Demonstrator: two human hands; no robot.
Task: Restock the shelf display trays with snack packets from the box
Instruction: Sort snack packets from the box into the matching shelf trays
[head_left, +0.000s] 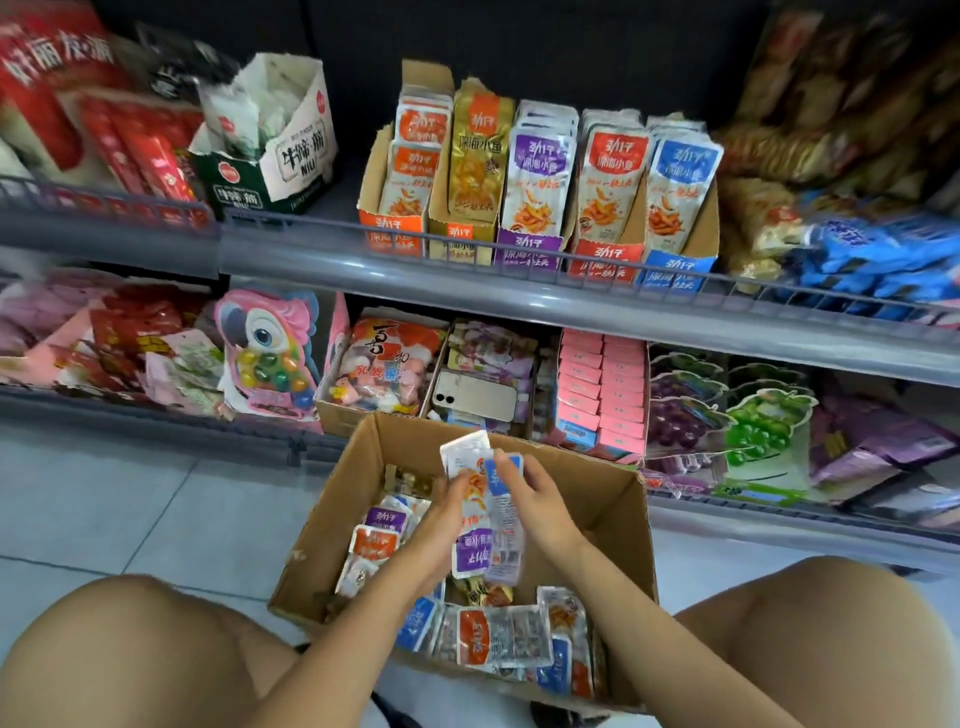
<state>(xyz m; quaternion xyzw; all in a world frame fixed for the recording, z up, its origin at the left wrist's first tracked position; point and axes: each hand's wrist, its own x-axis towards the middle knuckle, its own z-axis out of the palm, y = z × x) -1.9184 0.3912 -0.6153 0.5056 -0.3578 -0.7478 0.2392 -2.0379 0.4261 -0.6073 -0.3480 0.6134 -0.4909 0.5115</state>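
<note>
Both forearms reach over the open cardboard box (597, 493). Left hand (441, 519) grips the bundle of snack packets (471, 553) from its left side, fingers curled; right hand (540, 501) pinches its upper edge. Packets: white film, blue, purple and orange labels, fanned, held above the box

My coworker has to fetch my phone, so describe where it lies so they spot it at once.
Look at the lower shelf, just behind the open cardboard box on the floor. The smartphone lies camera-side up on a tray of purple-wrapped sweets, left of the pink boxes. It is the only plain, pale thing among printed packets.
</note>
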